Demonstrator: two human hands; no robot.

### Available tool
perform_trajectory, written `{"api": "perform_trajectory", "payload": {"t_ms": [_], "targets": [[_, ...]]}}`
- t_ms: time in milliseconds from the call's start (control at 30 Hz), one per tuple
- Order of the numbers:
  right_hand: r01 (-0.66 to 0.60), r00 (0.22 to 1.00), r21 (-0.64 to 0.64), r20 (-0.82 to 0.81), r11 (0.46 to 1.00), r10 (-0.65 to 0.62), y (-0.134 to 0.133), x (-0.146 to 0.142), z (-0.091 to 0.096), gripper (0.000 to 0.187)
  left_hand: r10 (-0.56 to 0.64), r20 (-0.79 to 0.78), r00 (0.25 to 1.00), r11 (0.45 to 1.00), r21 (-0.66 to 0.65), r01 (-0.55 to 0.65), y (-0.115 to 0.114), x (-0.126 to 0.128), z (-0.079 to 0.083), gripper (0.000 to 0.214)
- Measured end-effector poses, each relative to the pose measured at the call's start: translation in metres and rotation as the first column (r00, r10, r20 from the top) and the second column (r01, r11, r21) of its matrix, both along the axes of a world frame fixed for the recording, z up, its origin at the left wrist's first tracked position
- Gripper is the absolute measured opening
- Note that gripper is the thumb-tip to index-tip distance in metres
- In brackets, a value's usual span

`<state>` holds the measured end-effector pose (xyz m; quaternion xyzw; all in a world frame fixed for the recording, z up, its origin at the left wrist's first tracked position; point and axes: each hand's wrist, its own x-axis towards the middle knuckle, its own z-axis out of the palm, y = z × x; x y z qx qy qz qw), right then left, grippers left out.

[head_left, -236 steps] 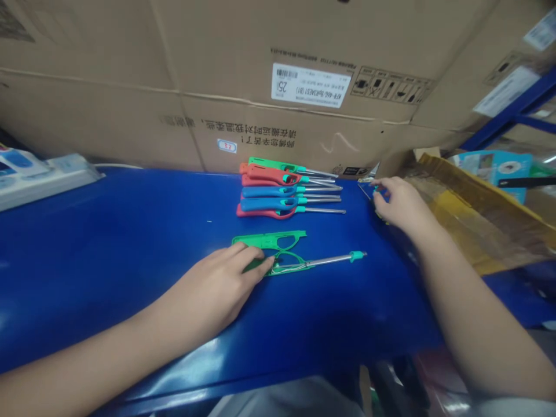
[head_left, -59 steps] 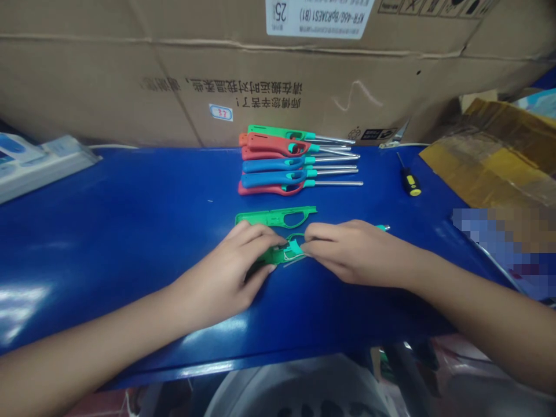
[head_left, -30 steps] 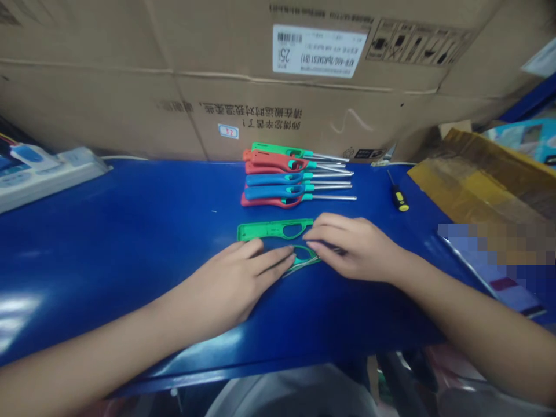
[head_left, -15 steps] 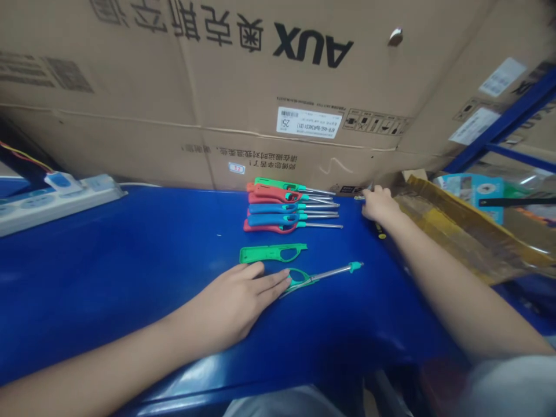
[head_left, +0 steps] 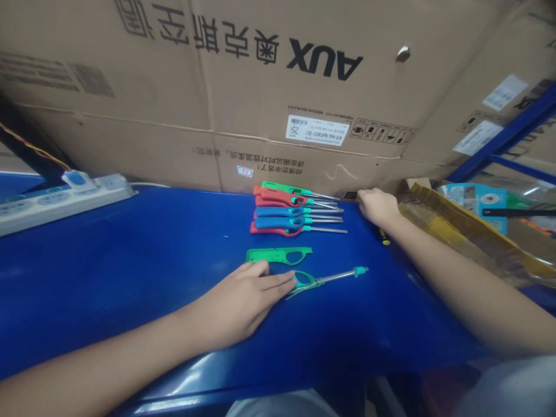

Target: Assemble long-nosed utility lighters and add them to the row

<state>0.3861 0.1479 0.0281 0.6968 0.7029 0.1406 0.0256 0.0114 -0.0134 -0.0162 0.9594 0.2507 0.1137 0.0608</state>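
My left hand (head_left: 245,295) lies flat on the blue table (head_left: 130,260), its stretched fingers pressing on the handle end of an opened green lighter body (head_left: 324,279) whose metal rod points right. A separate green handle shell (head_left: 278,255) lies just behind it. My right hand (head_left: 377,207) reaches to the far right by the foot of the cardboard box, fingers curled; what they hold is hidden. The yellow end of a screwdriver (head_left: 383,236) shows under that wrist.
A pile of several assembled red, blue and green lighters (head_left: 286,215) lies against the big cardboard box (head_left: 260,87) at the back. A white power strip (head_left: 56,200) sits at the left. Brown and yellow packaging (head_left: 469,231) fills the right side.
My right hand left the green lighter and moved to the far right by the box and screwdriver. My left hand stayed flat on the lighter body. The camera tilted up.
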Motion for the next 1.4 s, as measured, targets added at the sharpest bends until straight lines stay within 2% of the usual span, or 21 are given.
{"api": "perform_trajectory", "payload": {"t_ms": [133, 200, 267, 333, 400, 433, 500, 600, 667, 700, 800, 933, 1033, 1100, 1167, 1267, 1333, 1400], "targets": [[-0.111, 0.977, 0.163, -0.164, 0.98, 0.138, -0.033, -0.032, 0.004, 0.023, 0.017, 0.095, 0.995, 0.996, -0.089, -0.008, 0.003, 0.002, -0.002, 0.046], [-0.247, 0.923, 0.189, -0.252, 0.951, 0.29, -0.055, -0.053, 0.001, 0.017, 0.04, 0.145, 0.989, 0.992, -0.125, -0.022, 0.006, 0.002, -0.003, 0.043], [-0.388, 0.839, 0.212, -0.322, 0.897, 0.439, -0.079, -0.074, -0.005, 0.014, 0.059, 0.185, 0.981, 0.987, -0.157, -0.03, 0.009, 0.002, -0.005, 0.042], [-0.528, 0.715, 0.248, -0.387, 0.813, 0.582, -0.102, -0.093, -0.013, 0.012, 0.078, 0.235, 0.969, 0.982, -0.188, -0.033, 0.01, 0.002, -0.005, 0.042], [-0.613, 0.44, 0.433, -0.508, 0.661, 0.74, -0.12, -0.107, -0.022, 0.012, 0.144, 0.313, 0.939, 0.969, -0.235, -0.071, 0.011, 0.003, -0.005, 0.047], [-0.628, 0.37, 0.467, -0.525, 0.622, 0.767, -0.127, -0.112, -0.026, 0.011, 0.201, 0.362, 0.91, 0.956, -0.275, -0.101, 0.01, 0.003, -0.004, 0.051], [-0.653, 0.272, 0.474, -0.581, 0.591, 0.767, -0.137, -0.12, -0.033, 0.013, 0.339, 0.457, 0.822, 0.9, -0.413, -0.141, 0.008, 0.007, -0.002, 0.055], [-0.693, 0.164, 0.489, -0.609, 0.53, 0.776, -0.146, -0.126, -0.039, 0.016, 0.497, 0.528, 0.688, 0.744, -0.667, -0.025, 0.003, 0.014, -0.001, 0.053], [-0.728, 0.127, 0.495, -0.583, 0.475, 0.803, -0.149, -0.129, -0.04, 0.015, 0.531, 0.521, 0.668, 0.658, -0.75, 0.062, -0.001, 0.019, 0.0, 0.045], [-0.742, 0.122, 0.489, -0.575, 0.459, 0.809, -0.151, -0.129, -0.041, 0.015, 0.527, 0.512, 0.678, 0.642, -0.763, 0.077, -0.002, 0.021, 0.001, 0.039], [-0.748, 0.136, 0.457, -0.604, 0.481, 0.785, -0.153, -0.131, -0.041, 0.011, 0.522, 0.472, 0.711, 0.629, -0.775, 0.053, -0.005, 0.022, 0.003, 0.027], [-0.658, 0.163, 0.453, -0.695, 0.602, 0.701, -0.152, -0.129, -0.037, 0.015, 0.593, 0.457, 0.663, 0.599, -0.801, 0.016, -0.002, 0.019, 0.008, 0.028], [-0.58, 0.131, 0.466, -0.757, 0.669, 0.64, -0.148, -0.127, -0.036, 0.015, 0.643, 0.459, 0.612, 0.573, -0.819, 0.013, 0.003, 0.016, 0.01, 0.029], [-0.574, 0.082, 0.467, -0.785, 0.673, 0.615, -0.146, -0.126, -0.036, 0.012, 0.65, 0.469, 0.598, 0.565, -0.824, 0.032, 0.004, 0.016, 0.011, 0.027], [-0.602, 0.043, 0.457, -0.8, 0.654, 0.599, -0.147, -0.128, -0.037, 0.011, 0.643, 0.479, 0.598, 0.563, -0.824, 0.056, 0.003, 0.017, 0.011, 0.023], [-0.65, 0.027, 0.448, -0.793, 0.613, 0.608, -0.151, -0.131, -0.039, 0.014, 0.623, 0.446, 0.642, 0.527, -0.846, 0.077, 0.0, 0.019, 0.012, 0.021], [-0.639, 0.041, 0.443, -0.797, 0.629, 0.603, -0.154, -0.132, -0.04, 0.022, 0.613, 0.41, 0.676, 0.488, -0.869, 0.084, -0.001, 0.02, 0.013, 0.021], [-0.594, 0.059, 0.439, -0.812, 0.674, 0.581, -0.155, -0.132, -0.041, 0.027, 0.615, 0.397, 0.682, 0.456, -0.884, 0.103, -0.001, 0.019, 0.014, 0.021]]}}
